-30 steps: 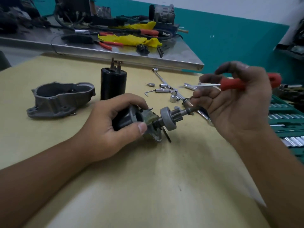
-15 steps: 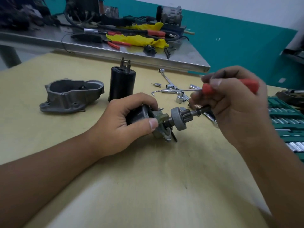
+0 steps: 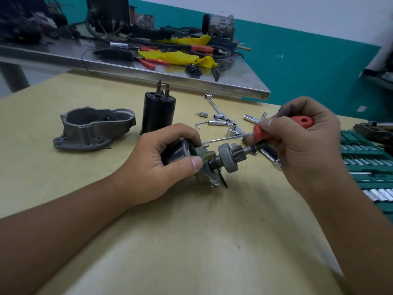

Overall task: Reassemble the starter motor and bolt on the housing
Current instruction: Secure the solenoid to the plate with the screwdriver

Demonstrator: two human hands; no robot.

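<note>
My left hand (image 3: 168,160) grips the dark end of the starter motor core (image 3: 212,160), held sideways just above the yellow table. Its pinion gear (image 3: 230,155) and shaft point right, toward my right hand (image 3: 302,145). That hand holds a red-handled screwdriver (image 3: 282,127) whose thin blade reaches left to a small screw on the core's plate near my left fingers. The grey cast housing (image 3: 93,128) lies open side up at the left. A black cylindrical motor body (image 3: 158,112) stands upright behind my left hand.
Loose sockets, an extension bar and a ratchet (image 3: 229,124) lie scattered behind the pinion. A green socket set case (image 3: 365,158) sits at the right edge. A steel bench (image 3: 170,71) with pliers, yellow cloth and cables stands at the back.
My right hand has lowered and tilted the screwdriver so its tip now reaches the core's plate. The view has shifted slightly; the left hand keeps the same grip.
</note>
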